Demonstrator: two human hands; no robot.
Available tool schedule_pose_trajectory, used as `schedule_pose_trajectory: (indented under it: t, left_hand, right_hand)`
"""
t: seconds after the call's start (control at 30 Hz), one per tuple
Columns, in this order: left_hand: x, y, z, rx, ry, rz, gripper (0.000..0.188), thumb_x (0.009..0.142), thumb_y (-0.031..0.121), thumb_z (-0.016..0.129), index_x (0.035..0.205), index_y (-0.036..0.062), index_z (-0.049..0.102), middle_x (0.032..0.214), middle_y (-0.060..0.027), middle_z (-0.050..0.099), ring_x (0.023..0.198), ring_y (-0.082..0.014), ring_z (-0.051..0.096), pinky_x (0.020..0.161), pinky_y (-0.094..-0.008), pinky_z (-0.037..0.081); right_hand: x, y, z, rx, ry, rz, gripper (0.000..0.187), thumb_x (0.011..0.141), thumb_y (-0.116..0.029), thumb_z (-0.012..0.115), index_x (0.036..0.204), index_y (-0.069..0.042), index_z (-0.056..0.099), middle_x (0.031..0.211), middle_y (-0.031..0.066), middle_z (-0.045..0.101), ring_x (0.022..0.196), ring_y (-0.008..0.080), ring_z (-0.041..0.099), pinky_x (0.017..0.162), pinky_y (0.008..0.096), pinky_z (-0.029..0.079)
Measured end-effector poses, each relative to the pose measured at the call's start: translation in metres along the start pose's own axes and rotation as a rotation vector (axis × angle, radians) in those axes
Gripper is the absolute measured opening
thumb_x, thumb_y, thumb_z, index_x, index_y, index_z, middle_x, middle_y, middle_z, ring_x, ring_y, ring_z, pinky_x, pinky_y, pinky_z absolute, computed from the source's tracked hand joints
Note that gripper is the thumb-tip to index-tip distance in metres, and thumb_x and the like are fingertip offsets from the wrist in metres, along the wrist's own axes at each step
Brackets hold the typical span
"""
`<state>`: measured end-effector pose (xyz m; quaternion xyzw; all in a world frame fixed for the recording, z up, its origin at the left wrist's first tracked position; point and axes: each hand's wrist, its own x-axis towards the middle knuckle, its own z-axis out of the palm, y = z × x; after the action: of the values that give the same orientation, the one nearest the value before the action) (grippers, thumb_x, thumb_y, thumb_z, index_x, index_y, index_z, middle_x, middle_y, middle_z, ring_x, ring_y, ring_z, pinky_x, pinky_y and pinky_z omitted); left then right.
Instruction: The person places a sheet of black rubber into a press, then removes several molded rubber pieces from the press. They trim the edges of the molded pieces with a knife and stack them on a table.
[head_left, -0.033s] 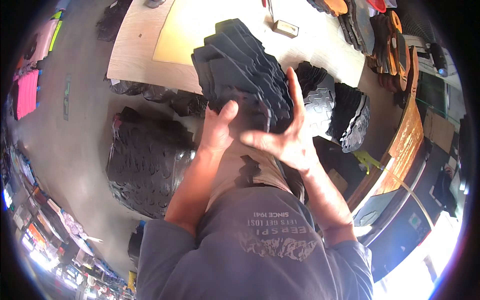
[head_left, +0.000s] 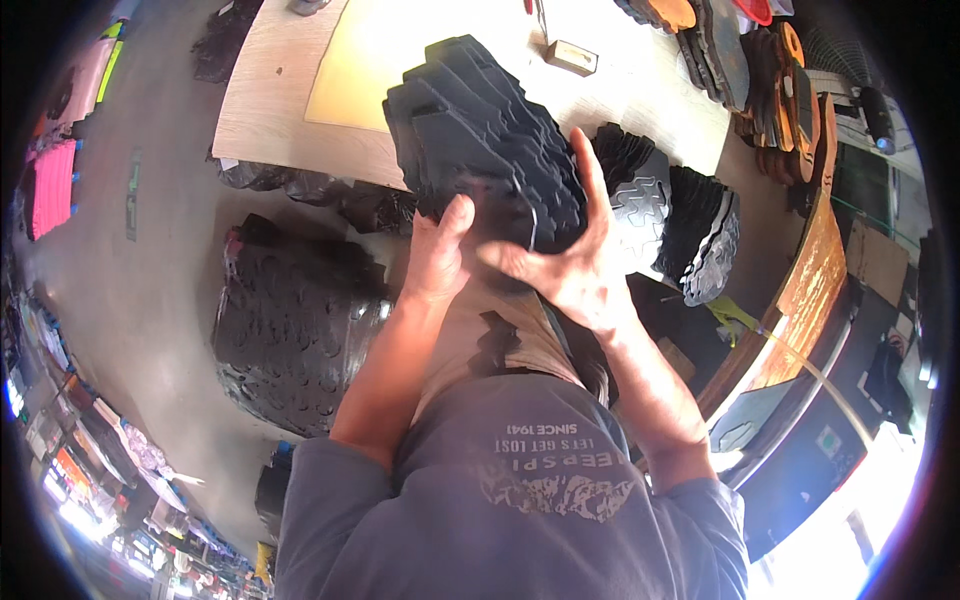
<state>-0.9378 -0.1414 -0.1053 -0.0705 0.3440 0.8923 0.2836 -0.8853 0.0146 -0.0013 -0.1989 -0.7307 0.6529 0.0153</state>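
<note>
A thick stack of black shoe soles [head_left: 480,150] with jagged, wavy edges is held up over the near edge of the table, fanned in uneven layers. My left hand [head_left: 440,245] grips its near left corner, thumb up, with the other fingers hidden beneath. Around the near right end curves my right hand [head_left: 580,265]; its thumb lies by the near edge and its forefinger runs up the right side. Further right, more black soles [head_left: 638,200] and another bundle of soles [head_left: 700,235] stand by the table edge. A dark jagged scrap [head_left: 495,345] rests on my lap.
The pale wooden table [head_left: 270,100] carries a yellow sheet [head_left: 350,70] and a small wooden block [head_left: 571,58]. To the left sits a large black wrapped bundle [head_left: 290,330]. Black and orange soles [head_left: 790,110] are piled at the far right, near a curved wooden board [head_left: 800,310].
My right hand has closed in slightly against the stack, its thumb nearer the edge. The layers sit a little closer together, and the near end has tilted slightly.
</note>
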Motion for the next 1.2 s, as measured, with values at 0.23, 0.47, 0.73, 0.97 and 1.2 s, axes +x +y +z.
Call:
schedule_pose_trajectory:
  t: [0.23,0.47,0.73,0.97,1.2]
  left_hand:
    - [0.052,0.009,-0.032,0.249,-0.141,-0.052,0.070,0.086,0.009,0.086,0.146,0.0006,0.051,0.137,-0.0056,0.061,0.127,-0.0190,0.058,0.110,-0.0368,0.047]
    - [0.094,0.088,-0.054,0.898,-0.318,0.406,0.135,0.066,0.026,0.099,0.167,0.0040,0.012,0.166,-0.0195,0.031,0.157,-0.0369,0.026,0.129,-0.0501,0.022]
    - [0.153,0.073,-0.041,1.721,-0.565,0.359,0.127,0.064,0.028,0.098,0.166,0.0124,0.024,0.159,-0.0127,0.042,0.147,-0.0355,0.041,0.125,-0.0507,0.033]
    - [0.151,0.074,-0.046,1.811,-0.613,0.414,0.110,0.068,0.033,0.095,0.159,0.0130,0.038,0.150,-0.0173,0.049,0.139,-0.0378,0.047,0.120,-0.0512,0.037]
    - [0.150,0.069,-0.038,1.856,-0.571,0.536,0.121,0.066,0.040,0.095,0.163,0.0136,0.028,0.148,-0.0188,0.050,0.145,-0.0414,0.041,0.129,-0.0557,0.023]
  right_hand:
    - [0.063,-0.003,-0.023,-0.448,-0.022,-0.251,0.118,0.065,-0.017,0.099,0.161,0.002,0.034,0.152,0.0226,0.054,0.142,0.0304,0.053,0.122,0.0410,0.040]
    - [0.114,0.016,-0.043,-0.726,-0.124,-0.511,0.111,0.065,-0.012,0.096,0.158,0.001,0.038,0.147,0.0227,0.058,0.135,0.0351,0.060,0.117,0.0433,0.046]
    - [0.146,0.071,-0.031,-0.866,-0.359,-0.520,0.111,0.073,-0.009,0.089,0.163,-0.004,0.025,0.134,0.0270,0.059,0.123,0.0445,0.061,0.108,0.0494,0.054]
    - [0.132,0.080,-0.050,-0.694,-0.261,-0.251,0.160,0.053,-0.021,0.105,0.169,-0.007,-0.004,0.169,0.0258,0.026,0.158,0.0398,0.027,0.128,0.0477,0.031]
    - [0.139,0.103,-0.044,-0.741,-0.259,-0.435,0.161,0.052,-0.028,0.106,0.169,-0.007,-0.003,0.169,0.0274,0.025,0.156,0.0409,0.030,0.126,0.0498,0.033]
